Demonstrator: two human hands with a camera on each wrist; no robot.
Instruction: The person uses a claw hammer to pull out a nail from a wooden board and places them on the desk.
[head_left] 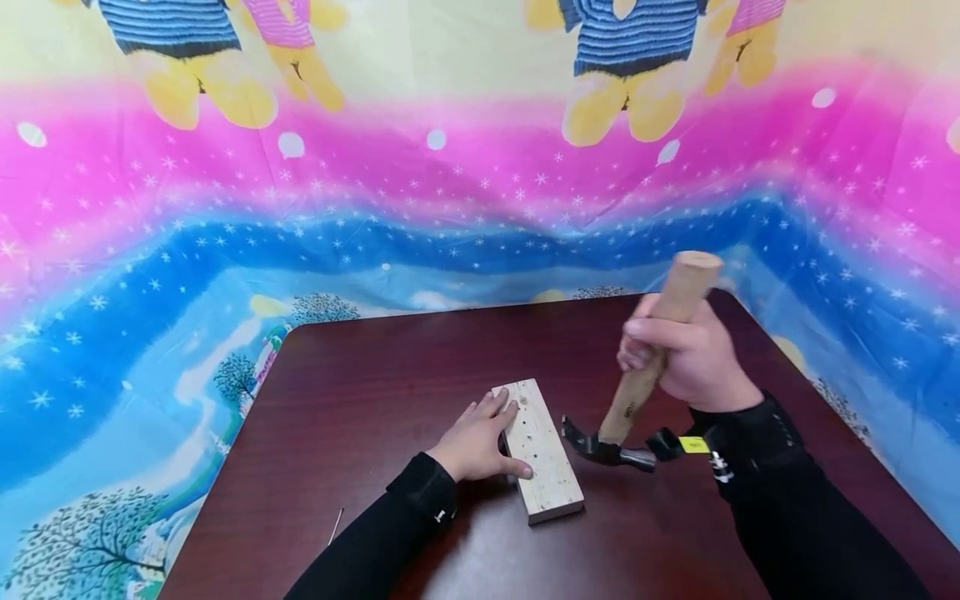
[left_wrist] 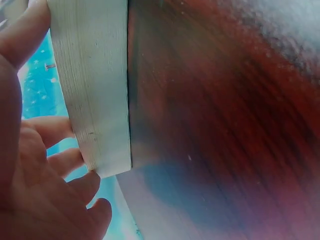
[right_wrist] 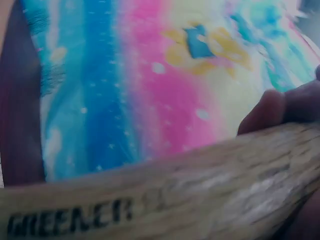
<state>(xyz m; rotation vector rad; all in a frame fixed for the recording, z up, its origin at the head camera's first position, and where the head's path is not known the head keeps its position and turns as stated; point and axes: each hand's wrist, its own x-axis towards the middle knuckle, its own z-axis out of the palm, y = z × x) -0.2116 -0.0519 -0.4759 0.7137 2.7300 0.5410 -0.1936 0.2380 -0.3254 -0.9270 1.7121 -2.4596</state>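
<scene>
The spread left hand (head_left: 480, 446) should brace the block (head_left: 551, 475) from the left, clear of the hammer (head_left: 622, 407) the right hand (head_left: 693, 354) grips.

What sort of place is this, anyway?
Probably a makeshift indoor work corner: a dark table, cartoon-print cloth hung around it, and a claw hammer and wooden block in use.

**Bright from the head, blurry from the wrists**

The head view is bright and mostly clear. Light makes a soft shine on the near part of the table (head_left: 480, 550), and a dark shadow lies by the left hand (head_left: 480, 443). The left wrist view looks hazy, with pale glare. The right wrist view is dimmer, and the hammer handle (right_wrist: 165, 195) looks fuzzy.
</scene>
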